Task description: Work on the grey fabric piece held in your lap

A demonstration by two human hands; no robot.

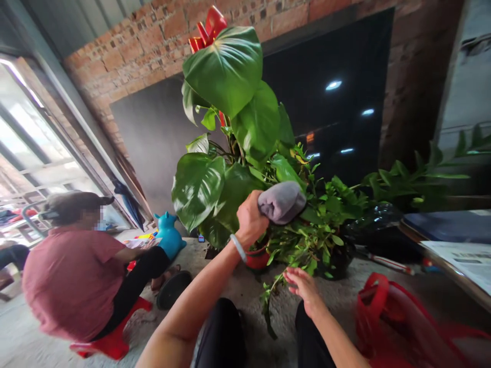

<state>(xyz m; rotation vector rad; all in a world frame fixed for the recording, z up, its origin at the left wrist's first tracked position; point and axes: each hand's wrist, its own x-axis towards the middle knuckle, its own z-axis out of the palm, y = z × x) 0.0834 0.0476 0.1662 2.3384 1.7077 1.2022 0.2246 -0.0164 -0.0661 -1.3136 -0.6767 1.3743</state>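
Observation:
My left hand (pixel 251 217), with a pale bangle at its wrist, is closed round a bunched grey cloth (pixel 284 202). The cloth is held up in front of a tall potted plant with broad glossy leaves (pixel 201 186). Lower down, my right hand (pixel 303 289) has its fingers loosely apart, beside a drooping leafy stem (pixel 270 301); whether the fingertips touch it I cannot tell. A bushy small-leaved plant (pixel 318 230) grows just behind both hands. Under the big leaves, part of a red pot (pixel 257 258) shows.
To the left, a person (pixel 76 276) in a pink shirt sits on a red stool (pixel 111 342), near a blue animal-shaped toy (pixel 169 235). A red plastic bag (pixel 395 317) lies at right, below a table edge with papers (pixel 460 260). A dark panel (pixel 326 117) stands behind the plants.

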